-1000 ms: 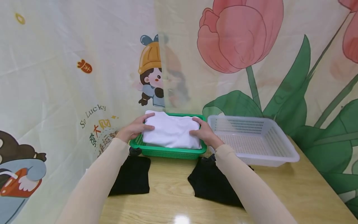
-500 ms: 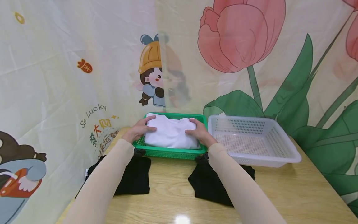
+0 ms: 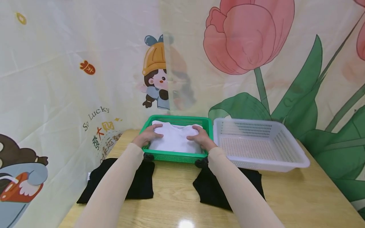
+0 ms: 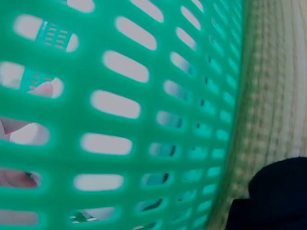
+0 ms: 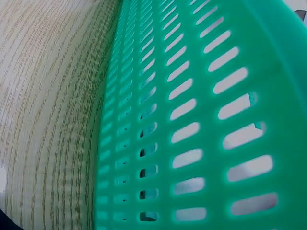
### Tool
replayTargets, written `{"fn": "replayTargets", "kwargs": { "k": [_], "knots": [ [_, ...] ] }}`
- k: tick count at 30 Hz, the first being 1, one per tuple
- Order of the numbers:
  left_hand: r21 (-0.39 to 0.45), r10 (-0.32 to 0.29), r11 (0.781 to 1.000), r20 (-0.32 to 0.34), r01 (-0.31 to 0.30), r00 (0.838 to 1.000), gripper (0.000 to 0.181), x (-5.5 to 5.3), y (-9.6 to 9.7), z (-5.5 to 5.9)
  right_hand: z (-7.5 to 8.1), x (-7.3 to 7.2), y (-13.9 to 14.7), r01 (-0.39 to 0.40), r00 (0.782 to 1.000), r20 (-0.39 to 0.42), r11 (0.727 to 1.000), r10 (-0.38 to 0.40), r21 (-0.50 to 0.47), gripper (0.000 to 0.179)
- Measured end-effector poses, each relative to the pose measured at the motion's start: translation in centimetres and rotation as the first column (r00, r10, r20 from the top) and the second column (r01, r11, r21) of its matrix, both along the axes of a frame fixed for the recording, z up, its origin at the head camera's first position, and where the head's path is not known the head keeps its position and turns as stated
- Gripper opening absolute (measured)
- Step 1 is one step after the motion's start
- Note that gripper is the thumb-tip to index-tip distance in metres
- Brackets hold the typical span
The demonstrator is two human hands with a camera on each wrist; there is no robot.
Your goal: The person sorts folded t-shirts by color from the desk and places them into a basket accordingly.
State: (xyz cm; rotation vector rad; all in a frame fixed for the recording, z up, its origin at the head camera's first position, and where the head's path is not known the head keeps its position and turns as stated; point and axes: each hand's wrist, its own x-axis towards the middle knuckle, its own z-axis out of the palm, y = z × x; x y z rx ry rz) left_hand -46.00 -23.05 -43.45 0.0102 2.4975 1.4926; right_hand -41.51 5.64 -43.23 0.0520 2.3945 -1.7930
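Observation:
A folded white shirt [image 3: 176, 139] lies within the green plastic basket [image 3: 174, 155], its curved neckline toward the back wall. My left hand [image 3: 149, 135] grips the shirt's left side, thumb on the top face. On the opposite side my right hand [image 3: 201, 138] holds it the same way. Both wrists pass over the basket's front rim. In the left wrist view, slots in the green basket wall [image 4: 158, 91] show white cloth and parts of fingers. The right wrist view has the slotted wall [image 5: 163, 124] close up, with white behind it.
A white slotted basket [image 3: 268, 163] stands right beside the green one. Two folded black garments [image 3: 139, 185] lie on the wooden table [image 3: 174, 202] in front, one under each forearm. A printed curtain [image 3: 119, 63] hangs close behind the baskets.
The white shirt has sunk lower into the green basket, uncovering more of its back wall. Both hands have moved down with it and a little closer together.

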Motion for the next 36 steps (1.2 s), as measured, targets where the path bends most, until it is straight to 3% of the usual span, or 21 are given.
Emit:
{"fn": "replayTargets", "kwargs": {
  "k": [7, 14, 25, 36],
  "knots": [
    [-0.023, -0.037, 0.999, 0.031, 0.038, 0.999, 0.073, -0.3, -0.1, -0.9, -0.6, -0.3, -0.1, -0.009, 0.998, 0.064, 0.999, 0.006, 0.052, 0.080],
    [-0.043, -0.038, 0.998, 0.049, 0.040, 0.998, 0.074, 1.1, 0.5, 0.4, -0.4, 0.1, 0.0, -0.042, 0.997, 0.062, 0.996, 0.037, 0.079, 0.085],
    [-0.173, -0.038, 0.984, -0.042, 0.031, 0.998, 0.071, 2.8, 0.5, 2.2, 3.2, 2.6, 1.7, -0.188, 0.982, 0.038, 0.974, 0.185, 0.129, 0.088],
    [-0.122, -0.114, 0.988, -0.136, 0.097, 0.984, 0.071, 5.9, -0.3, 5.5, 7.8, 5.7, 5.8, -0.322, 0.946, -0.009, 0.942, 0.325, 0.092, 0.085]
  ]
}}
